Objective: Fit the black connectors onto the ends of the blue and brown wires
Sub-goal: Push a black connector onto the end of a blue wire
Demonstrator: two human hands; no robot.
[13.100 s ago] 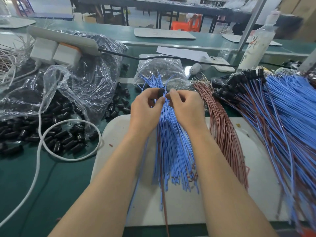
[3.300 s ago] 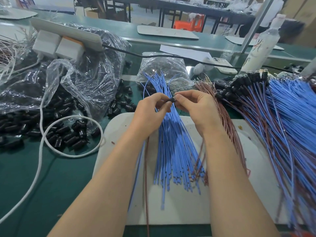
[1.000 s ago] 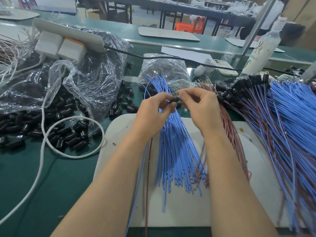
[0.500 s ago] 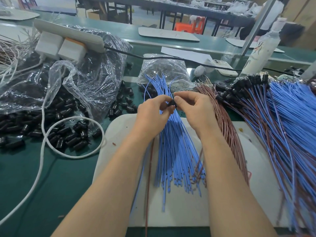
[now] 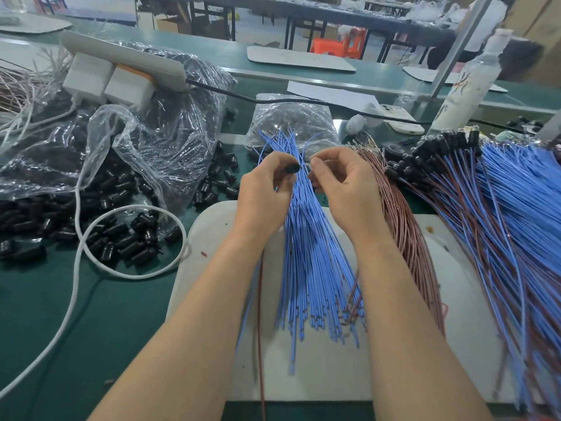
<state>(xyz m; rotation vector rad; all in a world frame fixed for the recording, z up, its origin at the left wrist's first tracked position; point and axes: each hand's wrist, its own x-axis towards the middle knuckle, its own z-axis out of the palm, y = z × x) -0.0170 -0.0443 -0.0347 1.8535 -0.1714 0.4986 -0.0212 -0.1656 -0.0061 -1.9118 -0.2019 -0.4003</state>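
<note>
1. The left hand (image 5: pixel 263 194) is at the centre of the frame. Its thumb and fingers grasp 1 black connector (image 5: pixel 292 168), held up above the wire bundles.
2. From under that hand 1 thin blue wire (image 5: pixel 249 299) and 1 thin brown wire (image 5: pixel 260 344) trail down toward the lower edge of the frame. The hand hides where they meet the connector.
3. The right hand (image 5: pixel 347 189) is just right of the left hand and apart from the connector. Its fingers are curled, with the thumb tip close to the forefinger. I cannot tell whether anything is pinched there.
4. The loose blue bundle (image 5: pixel 312 262) lies fanned on the white board (image 5: pixel 212 235) between the 2 forearms. The brown bundle (image 5: pixel 406 238) lies just right of the right wrist.
5. Along the right side of the frame lies a heap of fitted wires (image 5: pixel 498 226), with their black ends (image 5: pixel 431 153) clustered at the upper right.
6. Loose connectors (image 5: pixel 121 235) are scattered on the green table (image 5: pixel 30 299) at the left. They lie inside and around a loop of white cable (image 5: pixel 76 256), below a crumpled clear bag (image 5: pixel 158 138).
</note>
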